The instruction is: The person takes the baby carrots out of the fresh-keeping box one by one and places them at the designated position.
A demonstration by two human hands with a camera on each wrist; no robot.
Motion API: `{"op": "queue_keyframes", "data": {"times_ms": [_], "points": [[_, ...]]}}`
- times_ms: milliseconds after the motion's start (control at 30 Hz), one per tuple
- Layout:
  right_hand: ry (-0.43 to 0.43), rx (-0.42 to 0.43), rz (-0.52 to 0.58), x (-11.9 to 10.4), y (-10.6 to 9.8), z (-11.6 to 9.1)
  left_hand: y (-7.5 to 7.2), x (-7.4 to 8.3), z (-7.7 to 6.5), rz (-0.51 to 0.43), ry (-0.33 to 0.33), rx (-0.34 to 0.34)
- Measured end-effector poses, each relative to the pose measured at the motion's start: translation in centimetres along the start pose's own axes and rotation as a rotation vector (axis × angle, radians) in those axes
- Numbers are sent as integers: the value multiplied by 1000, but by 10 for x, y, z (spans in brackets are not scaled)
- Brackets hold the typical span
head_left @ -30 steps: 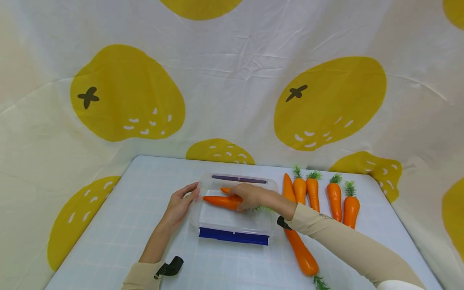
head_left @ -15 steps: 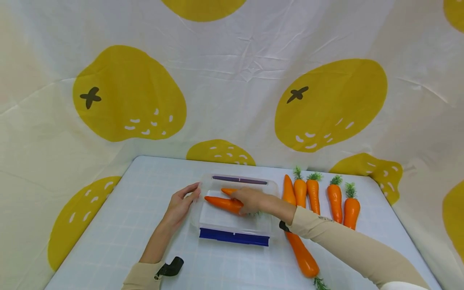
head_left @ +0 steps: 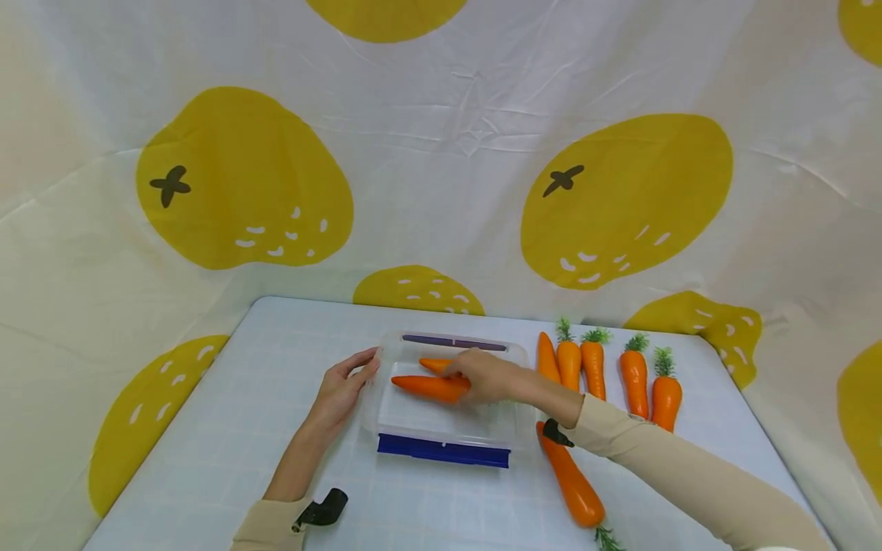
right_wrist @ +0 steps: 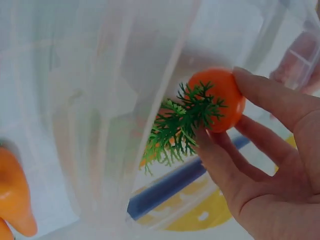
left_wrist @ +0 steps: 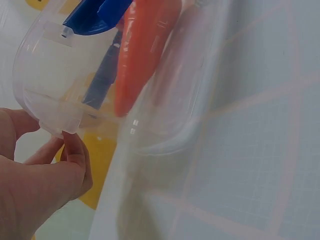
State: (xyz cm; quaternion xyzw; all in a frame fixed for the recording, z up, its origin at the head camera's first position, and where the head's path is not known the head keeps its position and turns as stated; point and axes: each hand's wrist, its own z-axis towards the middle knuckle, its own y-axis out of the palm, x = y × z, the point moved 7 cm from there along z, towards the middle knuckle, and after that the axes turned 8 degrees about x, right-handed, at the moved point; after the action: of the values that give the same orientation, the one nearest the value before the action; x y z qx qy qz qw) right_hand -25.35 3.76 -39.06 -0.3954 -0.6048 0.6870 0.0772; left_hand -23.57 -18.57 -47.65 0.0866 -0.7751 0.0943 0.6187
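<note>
A clear plastic food box [head_left: 372, 417] with blue latches stands on the table. My left hand [head_left: 342, 390] pinches its left rim, thumb and fingers on the edge in the left wrist view. Inside the box lies an orange carrot [head_left: 426, 388], its tip pointing left. My right hand [head_left: 488, 375] reaches over the box's right side. In the right wrist view its fingers grip the carrot's thick end [right_wrist: 227, 95], beside the green leaves [right_wrist: 187, 117]. Behind it in the box is a second carrot [head_left: 432, 365], partly hidden by the right hand.
Several carrots [head_left: 635, 379] lie in a row at the table's right, leaves toward the back. A long carrot [head_left: 575, 486] lies nearer the front, under the right wrist. A curtain [head_left: 441, 191] with yellow fruit prints hangs behind the table [head_left: 207, 459].
My right hand has shifted slightly to the right, and the front carrot has moved a little right with it. The left hand and the box have stayed in place.
</note>
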Motion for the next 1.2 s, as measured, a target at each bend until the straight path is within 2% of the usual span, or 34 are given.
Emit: {"op": "queue_keyframes", "data": {"times_ms": [167,333,700,1000,1200], "points": [[-68,48,11,-3,-14,-8,0,1,0,0,-2,-8],[-53,70,-9,-2,-28,-16,1,1,0,-4,-1,-6],[-15,130,54,-8,-64,-34,0,3,-2,19,0,-9],[33,194,128,7,-75,-56,0,7,-4,-6,12,-18],[85,243,173,19,-80,-76,0,4,-1,5,1,-21]]}}
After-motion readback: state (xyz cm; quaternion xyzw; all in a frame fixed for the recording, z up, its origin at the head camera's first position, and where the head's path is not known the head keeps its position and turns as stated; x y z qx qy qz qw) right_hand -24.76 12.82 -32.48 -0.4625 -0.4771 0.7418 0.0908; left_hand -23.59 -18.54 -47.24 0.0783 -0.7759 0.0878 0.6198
